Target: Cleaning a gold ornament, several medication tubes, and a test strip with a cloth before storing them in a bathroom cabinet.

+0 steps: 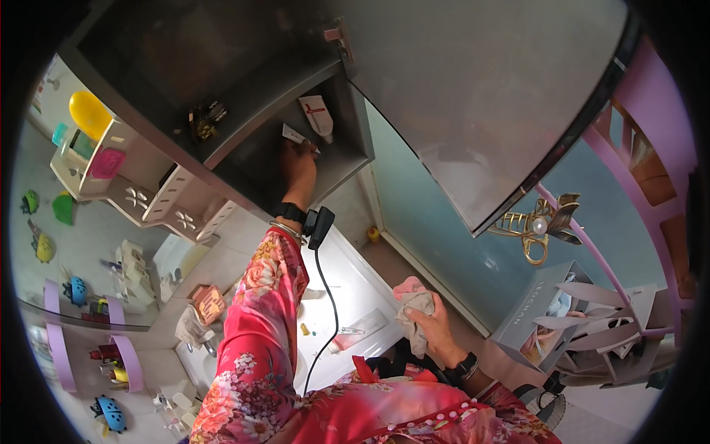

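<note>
My left hand [299, 169] reaches up into the lower compartment of an open grey cabinet [343, 166]. Its fingers are closed around a small white tube [291, 133], part of which is hidden behind them. Beside it in the same compartment leans a larger white tube [316, 117] with a red mark. Lower down, over by the counter edge, my right hand [438, 331] grips a crumpled cleaning cloth [416, 314], beige with a pink part.
The cabinet door [488, 89] hangs open at the upper right, with a gold hair claw [534, 226] near its lower corner. Dark small items [205, 120] sit on the upper shelf. Below are a white countertop [377, 296] and a grey box [532, 314]; a white rack [122, 196] is at left.
</note>
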The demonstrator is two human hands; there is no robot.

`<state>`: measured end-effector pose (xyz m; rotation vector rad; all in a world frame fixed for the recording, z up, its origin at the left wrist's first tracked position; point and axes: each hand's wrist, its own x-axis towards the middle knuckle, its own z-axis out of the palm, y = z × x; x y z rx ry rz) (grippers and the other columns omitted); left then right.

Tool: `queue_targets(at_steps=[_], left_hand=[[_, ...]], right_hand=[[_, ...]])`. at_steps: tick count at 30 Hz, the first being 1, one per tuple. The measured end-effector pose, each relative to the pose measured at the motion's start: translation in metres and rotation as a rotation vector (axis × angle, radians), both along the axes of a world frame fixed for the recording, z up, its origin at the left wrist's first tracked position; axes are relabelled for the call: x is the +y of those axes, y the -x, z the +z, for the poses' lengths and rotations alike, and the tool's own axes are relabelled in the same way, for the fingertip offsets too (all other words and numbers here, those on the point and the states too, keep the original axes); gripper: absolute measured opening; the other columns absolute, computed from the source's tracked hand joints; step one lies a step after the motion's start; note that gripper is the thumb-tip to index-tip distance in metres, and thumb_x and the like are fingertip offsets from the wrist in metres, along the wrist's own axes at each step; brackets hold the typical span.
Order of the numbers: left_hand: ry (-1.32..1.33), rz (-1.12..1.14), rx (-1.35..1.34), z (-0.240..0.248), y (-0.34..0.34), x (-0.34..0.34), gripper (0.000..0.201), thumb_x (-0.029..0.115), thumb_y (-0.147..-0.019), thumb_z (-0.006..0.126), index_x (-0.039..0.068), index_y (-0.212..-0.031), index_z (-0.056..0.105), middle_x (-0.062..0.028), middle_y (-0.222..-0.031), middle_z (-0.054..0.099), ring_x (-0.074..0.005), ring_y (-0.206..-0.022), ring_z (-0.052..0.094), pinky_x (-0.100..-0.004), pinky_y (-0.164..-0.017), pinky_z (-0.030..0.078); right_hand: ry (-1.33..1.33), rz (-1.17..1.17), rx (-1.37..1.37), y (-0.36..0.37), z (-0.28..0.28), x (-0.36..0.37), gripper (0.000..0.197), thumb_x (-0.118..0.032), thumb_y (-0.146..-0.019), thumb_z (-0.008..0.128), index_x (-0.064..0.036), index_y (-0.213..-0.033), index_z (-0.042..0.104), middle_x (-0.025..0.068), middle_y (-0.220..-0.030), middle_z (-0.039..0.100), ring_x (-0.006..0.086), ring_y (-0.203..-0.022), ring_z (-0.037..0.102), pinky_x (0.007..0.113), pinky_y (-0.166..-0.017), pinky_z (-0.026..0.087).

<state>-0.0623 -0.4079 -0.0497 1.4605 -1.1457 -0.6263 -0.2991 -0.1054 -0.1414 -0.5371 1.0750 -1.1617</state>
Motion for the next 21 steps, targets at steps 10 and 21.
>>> queue_targets(at_steps=[10, 21], left_hand=[[0.075, -0.007, -0.114, 0.008, -0.002, 0.008, 0.021, 0.017, -0.084, 0.053, -0.001, -0.096, 0.051, -0.0122, -0.078, 0.058, -0.0217, -0.071, 0.058, -0.0325, -0.067, 0.045], [0.025, -0.019, -0.245, -0.001, -0.013, 0.009, 0.028, 0.020, -0.083, 0.058, 0.000, -0.101, 0.052, -0.0147, -0.081, 0.060, -0.0257, -0.075, 0.060, -0.0350, -0.068, 0.046]], right_hand=[[0.019, 0.001, -0.034, -0.006, 0.003, 0.002, 0.043, 0.000, -0.075, 0.065, -0.0014, -0.112, 0.043, 0.0056, -0.096, 0.055, 0.0129, -0.085, 0.057, 0.026, -0.075, 0.048], [0.039, 0.018, 0.021, -0.008, 0.001, 0.002, 0.042, 0.001, -0.075, 0.064, -0.0011, -0.111, 0.043, 0.0057, -0.097, 0.055, 0.0127, -0.085, 0.056, 0.026, -0.075, 0.048]])
